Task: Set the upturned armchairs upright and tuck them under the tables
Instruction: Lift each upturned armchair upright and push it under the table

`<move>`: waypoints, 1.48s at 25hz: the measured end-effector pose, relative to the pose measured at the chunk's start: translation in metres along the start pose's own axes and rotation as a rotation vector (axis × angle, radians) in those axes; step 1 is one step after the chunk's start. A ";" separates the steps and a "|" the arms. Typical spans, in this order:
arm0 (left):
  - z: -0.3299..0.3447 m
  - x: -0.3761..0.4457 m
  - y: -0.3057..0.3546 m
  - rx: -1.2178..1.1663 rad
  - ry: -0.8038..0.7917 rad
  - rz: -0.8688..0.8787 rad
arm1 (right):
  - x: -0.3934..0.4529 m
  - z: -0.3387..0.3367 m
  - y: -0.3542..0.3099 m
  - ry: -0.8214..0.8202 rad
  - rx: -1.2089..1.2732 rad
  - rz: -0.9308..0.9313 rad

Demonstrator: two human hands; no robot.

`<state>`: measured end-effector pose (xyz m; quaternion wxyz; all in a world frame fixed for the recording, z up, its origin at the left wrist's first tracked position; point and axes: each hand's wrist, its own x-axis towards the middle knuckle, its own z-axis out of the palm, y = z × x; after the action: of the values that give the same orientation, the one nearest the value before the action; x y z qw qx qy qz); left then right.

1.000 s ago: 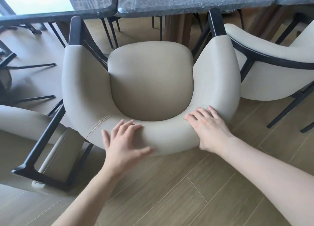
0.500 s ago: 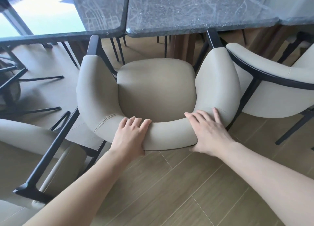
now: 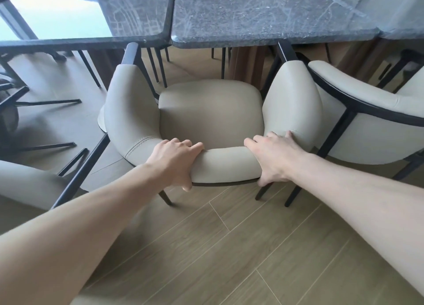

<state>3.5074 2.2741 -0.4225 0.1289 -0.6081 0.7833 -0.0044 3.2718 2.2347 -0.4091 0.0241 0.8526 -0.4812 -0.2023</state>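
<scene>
A beige armchair (image 3: 211, 112) with black legs stands upright in front of me, its open side facing two dark marble tables (image 3: 263, 18). My left hand (image 3: 176, 162) grips the curved backrest from behind, thumb under its lower edge. My right hand (image 3: 273, 158) holds the same backrest further right, fingers over the top. The tips of the armrests reach just under the table edges where the two tabletops meet.
A second beige armchair (image 3: 378, 125) stands close on the right, nearly touching the one I hold. Another beige chair (image 3: 27, 181) sits at the lower left, with black chair legs (image 3: 46, 103) beyond it. Wood-plank floor (image 3: 229, 247) lies behind the chair.
The chair has slid away from me toward the tables. Both hands went from lying flat on the backrest to gripping it, and more tabletop has come into view.
</scene>
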 end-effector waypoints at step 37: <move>0.014 0.010 -0.044 -0.002 0.264 0.314 | 0.050 -0.009 0.043 0.057 0.004 -0.370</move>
<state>3.5497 2.2548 -0.4308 0.0237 -0.4728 0.8786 -0.0633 3.2628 2.1687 -0.4069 -0.0014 0.9321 -0.3155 -0.1779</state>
